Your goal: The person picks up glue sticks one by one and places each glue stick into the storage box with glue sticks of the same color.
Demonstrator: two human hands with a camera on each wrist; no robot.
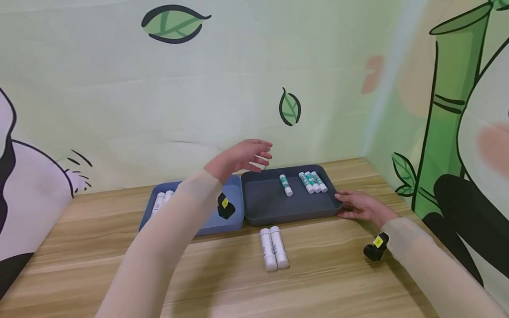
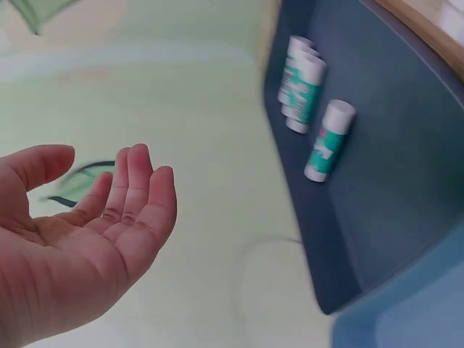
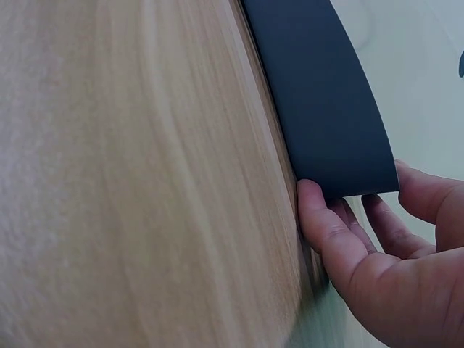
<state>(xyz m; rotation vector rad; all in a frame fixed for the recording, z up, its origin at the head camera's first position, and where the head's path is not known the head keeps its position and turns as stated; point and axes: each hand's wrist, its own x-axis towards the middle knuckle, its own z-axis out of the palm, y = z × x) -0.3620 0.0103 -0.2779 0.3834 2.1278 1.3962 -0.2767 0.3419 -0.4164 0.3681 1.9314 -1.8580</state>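
A dark grey tray (image 1: 270, 207) lies on the table with several green-and-white glue sticks in it; one glue stick (image 1: 286, 185) lies apart from a row (image 1: 313, 182) near its right side. At the tray's right end, my right hand (image 1: 363, 206) holds the edge, thumb at the rim and fingers against the lower side, as the right wrist view shows. My left hand (image 1: 247, 155) is raised above the back left corner of this tray, palm bare and fingers loosely bent. It holds nothing.
A blue tray (image 1: 237, 216) adjoins the dark one on the left, holding white tubes (image 1: 160, 201) and partly hidden by my left arm. Two white tubes (image 1: 274, 248) lie side by side in front of the dark tray. A printed wall (image 1: 222, 88) stands behind the table.
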